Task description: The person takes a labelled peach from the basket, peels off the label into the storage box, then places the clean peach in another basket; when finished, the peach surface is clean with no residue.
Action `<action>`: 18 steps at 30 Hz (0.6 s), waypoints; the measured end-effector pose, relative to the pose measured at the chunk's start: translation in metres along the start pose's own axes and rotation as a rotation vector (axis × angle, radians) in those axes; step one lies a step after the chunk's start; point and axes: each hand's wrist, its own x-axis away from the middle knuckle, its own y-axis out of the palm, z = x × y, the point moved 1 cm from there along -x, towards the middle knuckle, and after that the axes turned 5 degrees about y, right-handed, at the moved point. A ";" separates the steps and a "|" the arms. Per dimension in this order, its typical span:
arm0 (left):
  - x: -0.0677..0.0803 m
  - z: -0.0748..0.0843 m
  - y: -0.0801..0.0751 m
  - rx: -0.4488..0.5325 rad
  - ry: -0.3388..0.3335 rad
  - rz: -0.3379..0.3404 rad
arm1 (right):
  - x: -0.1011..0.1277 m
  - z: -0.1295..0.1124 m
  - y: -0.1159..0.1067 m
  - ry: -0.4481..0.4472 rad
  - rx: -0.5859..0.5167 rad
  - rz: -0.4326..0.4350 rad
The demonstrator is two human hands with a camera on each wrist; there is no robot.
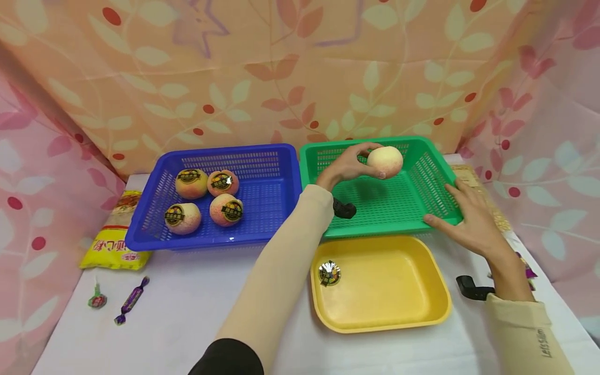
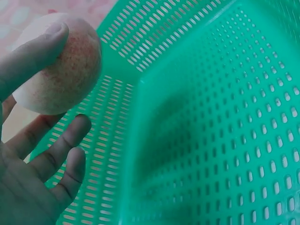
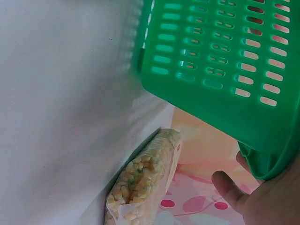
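Observation:
My left hand (image 1: 346, 165) holds a pale pink-and-cream peach (image 1: 385, 162) above the green basket (image 1: 370, 200). In the left wrist view the thumb lies across the peach (image 2: 75, 70), while other fingers (image 2: 70, 133) spread below it. No label shows on this peach. My right hand (image 1: 469, 221) rests on the green basket's front right corner, fingers along the right rim and thumb near the front rim. In the right wrist view, that corner hides part of the hand. A round black-and-gold sticker (image 1: 330, 273) lies in the yellow tray (image 1: 382, 329).
On the left, a blue basket (image 1: 262, 208) contains several labelled peaches (image 1: 183, 217). A yellow food packet (image 1: 117, 245), a lollipop (image 1: 97, 299) and a purple-wrapped candy (image 1: 132, 300) lie by it. A bag of pale kernels (image 3: 140, 183) lies right of the green basket.

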 end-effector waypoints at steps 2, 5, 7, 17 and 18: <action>-0.002 -0.004 0.002 -0.012 -0.019 0.003 | 0.000 -0.001 0.001 -0.005 -0.002 0.000; -0.007 -0.012 0.007 -0.032 -0.036 0.007 | 0.000 -0.002 0.003 -0.004 -0.002 -0.004; -0.011 -0.017 0.011 -0.053 -0.040 0.010 | 0.001 -0.002 0.003 -0.003 -0.004 -0.007; -0.023 -0.028 0.039 -0.061 -0.099 0.019 | 0.004 -0.004 0.000 0.005 -0.004 -0.003; -0.024 -0.028 0.040 -0.064 -0.108 0.019 | 0.004 -0.004 0.000 0.009 -0.002 -0.006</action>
